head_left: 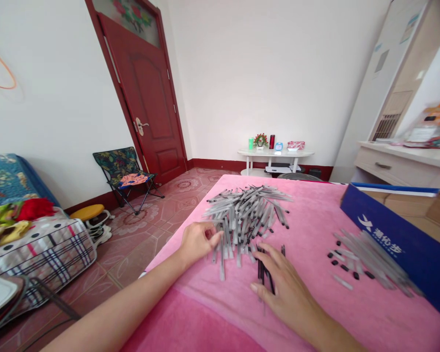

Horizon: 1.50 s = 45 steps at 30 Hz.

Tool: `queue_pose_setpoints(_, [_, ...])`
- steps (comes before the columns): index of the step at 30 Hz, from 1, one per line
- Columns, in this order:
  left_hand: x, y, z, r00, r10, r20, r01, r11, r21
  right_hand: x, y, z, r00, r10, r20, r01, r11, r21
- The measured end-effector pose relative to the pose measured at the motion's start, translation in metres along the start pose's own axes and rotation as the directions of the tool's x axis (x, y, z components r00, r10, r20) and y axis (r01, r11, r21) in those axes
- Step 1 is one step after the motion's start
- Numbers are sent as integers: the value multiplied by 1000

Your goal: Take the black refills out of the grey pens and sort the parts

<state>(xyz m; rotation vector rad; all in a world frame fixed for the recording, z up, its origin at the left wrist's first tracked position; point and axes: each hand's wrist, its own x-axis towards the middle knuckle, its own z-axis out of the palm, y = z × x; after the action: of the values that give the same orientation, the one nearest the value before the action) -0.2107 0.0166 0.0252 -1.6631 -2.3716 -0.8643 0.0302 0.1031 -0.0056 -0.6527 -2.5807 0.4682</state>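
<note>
Low in the middle of the frame, the left hand (197,240) is resting at the left edge of a heap of grey pen barrels (249,212), which is lying across the pink cloth (315,215) at the centre of the picture. Its fingers are curling in against the nearest barrels, but blur is hiding whether one is actually pinched, so I cannot tell. Just below and right of the heap, the right hand (284,286) is lying flat with its fingers stretched out and released over a few thin black refills (262,266), touching them rather than clasping them.

At the right of the frame a smaller heap (370,261) of barrels is sitting with loose black caps (342,266) beside it, along the wall of a blue box (396,239).

The barrels are looking light, stiff and smooth (likely to roll and slide over one another). Each would probably be best taken at mid-length between thumb and forefinger. The refills are looking thinner and more bendable, so gathering them side by side seems safer.
</note>
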Motion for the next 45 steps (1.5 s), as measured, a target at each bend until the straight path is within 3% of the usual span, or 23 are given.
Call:
queue_pose_setpoints(4, [-24,21,-7,978,-79,191,32,971,237,0,-2,0,1000,-8,-2,8,1000,0])
queue_pose_setpoints(9, [-34,33,-15,944,-183,275,93,945,313,0,-4,-1,1000,-20,-14,20,1000,13])
queue_pose_setpoints(17, [-44,35,-21,929,-186,320,108,963,245,-3,-1,-1,999,-21,-38,22,999,40])
queue_pose_setpoints(21, [-45,35,-30,928,-150,341,186,980,-74,-2,-4,-5,996,-34,-87,42,994,96])
queue_pose_setpoints(24, [-33,48,-37,941,-135,310,280,827,-488,3,-9,-11,983,-36,-180,77,971,228])
queue_pose_setpoints(27, [-12,74,-29,952,-87,293,294,523,-800,8,-9,-17,968,58,-244,64,884,464])
queue_pose_setpoints(30, [10,102,-3,948,-10,318,311,238,-920,10,0,-22,942,234,-238,-1,716,698])
queue_pose_setpoints(32, [21,118,18,943,43,330,323,117,-939,10,8,-26,923,322,-213,-32,613,789])
queue_pose_setpoints(35, [28,133,45,949,74,306,303,40,-952,9,20,-30,913,377,-157,-67,516,854])
queue_pose_setpoints(38, [25,137,59,950,114,291,288,44,-957,9,27,-31,916,387,-103,-96,462,882])
queue_pose_setpoints(42, [15,133,63,948,154,279,278,30,-960,11,22,-30,922,387,-26,-135,382,914])
queue_pose_setpoints(45, [11,131,60,936,192,296,303,-8,-953,12,13,-31,938,345,37,-134,260,956])
